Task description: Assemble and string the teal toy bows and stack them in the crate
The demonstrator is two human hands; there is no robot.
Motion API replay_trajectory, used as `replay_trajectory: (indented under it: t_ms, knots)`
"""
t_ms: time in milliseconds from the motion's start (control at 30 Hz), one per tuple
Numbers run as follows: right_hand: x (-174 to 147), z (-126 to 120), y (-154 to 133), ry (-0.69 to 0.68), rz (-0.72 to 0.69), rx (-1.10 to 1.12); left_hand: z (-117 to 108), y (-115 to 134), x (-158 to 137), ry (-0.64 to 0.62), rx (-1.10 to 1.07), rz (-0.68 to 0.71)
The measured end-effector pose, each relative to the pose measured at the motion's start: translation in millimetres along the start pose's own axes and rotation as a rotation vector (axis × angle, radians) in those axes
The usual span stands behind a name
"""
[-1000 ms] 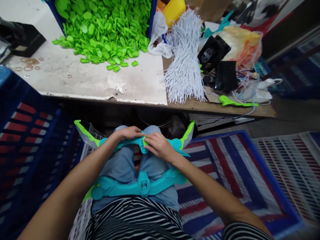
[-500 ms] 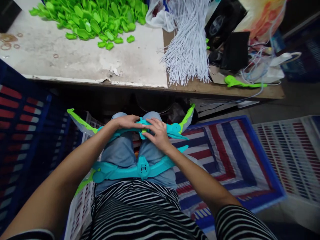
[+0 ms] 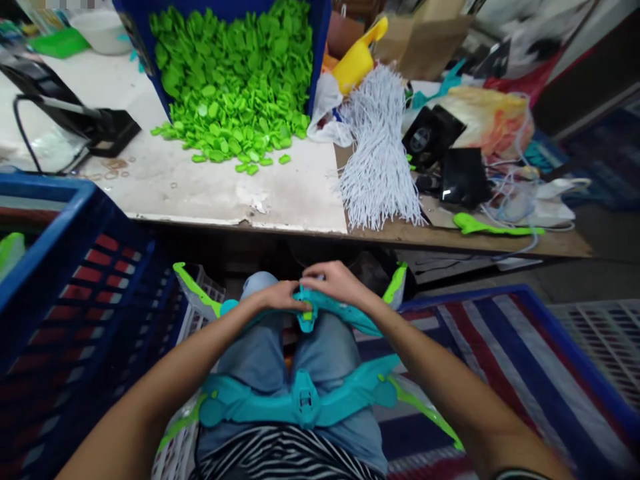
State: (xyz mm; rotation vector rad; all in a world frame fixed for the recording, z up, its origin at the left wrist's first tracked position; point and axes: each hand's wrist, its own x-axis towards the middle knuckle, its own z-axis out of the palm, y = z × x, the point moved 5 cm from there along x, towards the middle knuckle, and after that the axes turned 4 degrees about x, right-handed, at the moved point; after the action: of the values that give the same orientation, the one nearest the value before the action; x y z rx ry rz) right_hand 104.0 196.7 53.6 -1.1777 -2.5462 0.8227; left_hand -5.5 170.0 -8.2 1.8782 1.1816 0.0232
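Across my knees lies a turquoise toy bow with lime-green and grey ends. My left hand grips it left of its middle, the thumb beside a small lime-green piece in the centre. My right hand is bent over the far side of the centre, fingers curled close to the left ones; whatever lies under its fingertips is hidden. Nearer my body, a second turquoise bow with lime-green ends rests on my lap, touched by neither hand.
On the workbench are a blue bin spilling lime-green pieces, a bundle of white cords, black devices and a lime-green bow limb. Blue crate stands left; a striped lined container lies right.
The view has tilted up, showing more of the bench. My right hand has shifted from the bow's near middle to its far side, and the small green piece is more exposed.
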Motion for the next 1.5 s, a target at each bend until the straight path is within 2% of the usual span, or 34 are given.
replay_trajectory:
  t_ms: [100,167,233,300,367,433,500,600,667,800,867,933,1033,1133,1200,1333,1433,1500]
  knots:
    - [81,-49,-13,0.265,-0.044,-0.131,2,1,0,0.001,0.047,0.022]
    - [141,-67,-19,0.356,-0.030,-0.254,3,2,-2,0.032,0.070,0.025]
    - [194,-73,-19,0.363,0.003,-0.321,3,3,-6,0.076,0.101,0.019]
    - [232,-73,-13,0.348,0.038,-0.349,3,3,-9,0.100,0.123,0.001]
    - [255,-72,-6,0.336,0.064,-0.361,5,3,-11,0.094,0.108,-0.023]
    - [265,-71,-3,0.344,0.074,-0.377,5,1,-11,0.079,0.082,-0.033]
    - [263,-71,-5,0.370,0.052,-0.403,4,1,-9,0.072,0.072,-0.021]
    - [243,-70,-12,0.393,0.017,-0.419,1,-1,-9,0.098,0.083,0.013]
    - [219,-70,-13,0.369,0.026,-0.366,-5,1,-14,0.197,0.100,0.048]
    - [156,-76,5,0.275,0.015,-0.230,-15,9,-44,0.516,0.055,0.072]
    - [129,-81,18,0.245,0.003,-0.234,-9,14,-65,0.567,-0.068,0.046]
    - [109,-86,28,0.247,0.030,-0.282,9,18,-85,0.507,-0.211,0.021]
    - [95,-90,31,0.282,0.145,-0.394,50,22,-112,0.362,-0.354,-0.052]
    - [89,-89,19,0.293,0.249,-0.441,90,23,-133,0.250,-0.372,-0.153]
    - [84,-86,9,0.320,0.287,-0.429,109,27,-139,0.207,-0.304,-0.204]
    - [74,-77,-5,0.367,0.306,-0.418,127,40,-132,0.170,-0.111,-0.293]
    - [76,-71,-9,0.363,0.295,-0.456,130,45,-124,0.134,-0.082,-0.349]
    - [79,-72,-7,0.382,0.327,-0.463,127,45,-120,0.141,-0.094,-0.339]
